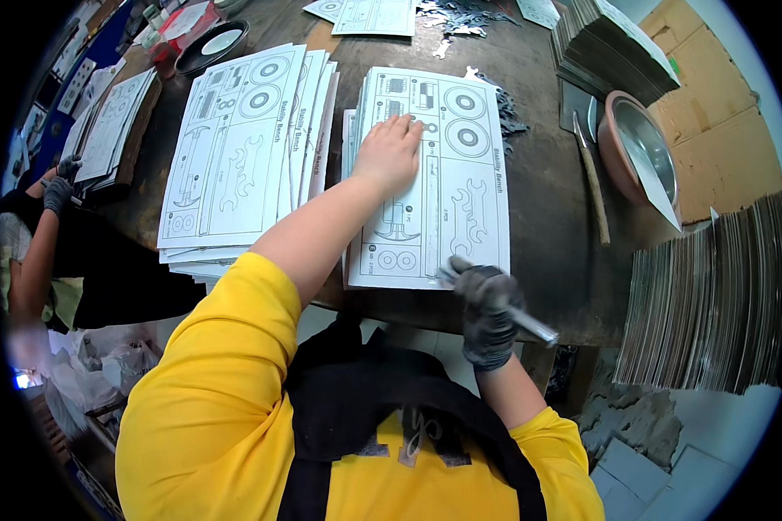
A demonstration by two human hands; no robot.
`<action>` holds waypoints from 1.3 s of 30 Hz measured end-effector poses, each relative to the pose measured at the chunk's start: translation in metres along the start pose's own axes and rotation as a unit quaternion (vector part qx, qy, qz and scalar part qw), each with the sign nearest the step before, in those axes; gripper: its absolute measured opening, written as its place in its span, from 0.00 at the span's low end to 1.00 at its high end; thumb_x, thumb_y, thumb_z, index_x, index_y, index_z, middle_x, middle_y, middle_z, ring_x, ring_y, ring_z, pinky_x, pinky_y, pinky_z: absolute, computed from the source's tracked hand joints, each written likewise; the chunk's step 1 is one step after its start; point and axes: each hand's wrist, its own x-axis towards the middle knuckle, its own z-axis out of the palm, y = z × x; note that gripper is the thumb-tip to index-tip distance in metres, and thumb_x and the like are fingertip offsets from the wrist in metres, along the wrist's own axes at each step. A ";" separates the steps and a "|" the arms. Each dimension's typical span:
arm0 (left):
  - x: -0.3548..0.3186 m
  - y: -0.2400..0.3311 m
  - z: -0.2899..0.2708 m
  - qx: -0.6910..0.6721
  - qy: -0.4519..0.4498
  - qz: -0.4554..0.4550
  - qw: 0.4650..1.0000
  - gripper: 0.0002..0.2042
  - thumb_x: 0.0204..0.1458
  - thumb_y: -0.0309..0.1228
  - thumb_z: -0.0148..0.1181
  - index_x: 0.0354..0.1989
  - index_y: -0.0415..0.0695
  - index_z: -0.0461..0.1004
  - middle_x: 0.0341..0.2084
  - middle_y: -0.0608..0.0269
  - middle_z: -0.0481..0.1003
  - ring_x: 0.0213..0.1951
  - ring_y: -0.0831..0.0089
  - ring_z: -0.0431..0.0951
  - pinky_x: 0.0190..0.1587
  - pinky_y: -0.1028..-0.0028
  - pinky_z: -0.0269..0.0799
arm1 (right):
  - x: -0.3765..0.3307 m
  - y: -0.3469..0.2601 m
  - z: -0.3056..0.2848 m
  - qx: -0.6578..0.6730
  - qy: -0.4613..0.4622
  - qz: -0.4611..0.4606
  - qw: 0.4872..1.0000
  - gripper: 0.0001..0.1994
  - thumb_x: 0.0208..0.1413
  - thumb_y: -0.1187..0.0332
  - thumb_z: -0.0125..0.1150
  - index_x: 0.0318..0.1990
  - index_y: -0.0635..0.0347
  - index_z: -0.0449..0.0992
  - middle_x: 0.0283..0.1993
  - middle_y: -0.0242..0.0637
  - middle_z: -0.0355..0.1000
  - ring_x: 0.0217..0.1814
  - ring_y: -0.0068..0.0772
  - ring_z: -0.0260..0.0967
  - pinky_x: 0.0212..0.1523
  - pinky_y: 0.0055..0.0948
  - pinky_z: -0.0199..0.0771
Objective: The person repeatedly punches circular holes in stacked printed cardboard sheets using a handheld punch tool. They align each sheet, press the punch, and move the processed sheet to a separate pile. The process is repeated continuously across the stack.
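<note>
My bare left hand [393, 154] rests on the upper part of a white printed sheet [434, 195], fingers stretched out. That sheet tops a stack and carries outlines of wrenches, a pickaxe-like shape and rings. Beside the sheet's lower right corner, my right hand [488, 313], in a dark grey glove, is closed around a silver metal rod-like tool [534, 326]. One end points toward the lower right; the other end is blurred, so its kind is unclear. Another stack of similar printed sheets [230, 161] lies to the left of my left forearm.
Loose wrench-shaped metal pieces [465, 19] lie at the back. A wooden-handled tool [593, 182] and a pinkish bowl [615, 130] are on the right, near tall board stacks [708, 295]. At far left, a co-worker's gloved hand [58, 193] is near more sheets [117, 122].
</note>
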 end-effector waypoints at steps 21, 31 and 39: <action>-0.106 0.091 -0.097 -0.002 -0.126 0.295 0.947 0.22 0.44 0.29 0.53 0.52 0.45 0.65 0.26 0.63 0.68 0.36 0.65 0.71 0.58 0.55 0.55 | 0.012 -0.061 -0.076 0.084 0.131 -0.158 0.975 0.20 0.55 0.60 0.52 0.14 0.53 0.54 0.13 0.27 0.45 0.17 0.23 0.46 0.57 0.45 0.59; -0.073 0.046 -0.207 -0.012 -0.005 0.120 0.993 0.22 0.41 0.21 0.51 0.49 0.44 0.68 0.27 0.61 0.67 0.34 0.62 0.69 0.52 0.64 0.64 | 0.022 -0.064 -0.088 0.105 0.155 -0.171 0.967 0.19 0.54 0.58 0.53 0.16 0.53 0.56 0.16 0.28 0.50 0.22 0.27 0.52 0.57 0.47 0.59; -0.160 -0.084 -0.236 0.055 -0.278 -0.131 0.950 0.21 0.40 0.17 0.51 0.47 0.42 0.69 0.48 0.52 0.68 0.49 0.53 0.68 0.53 0.62 0.63 | 0.036 -0.037 -0.074 0.120 0.135 -0.120 0.976 0.19 0.51 0.58 0.57 0.16 0.53 0.57 0.14 0.27 0.50 0.21 0.26 0.53 0.58 0.47 0.58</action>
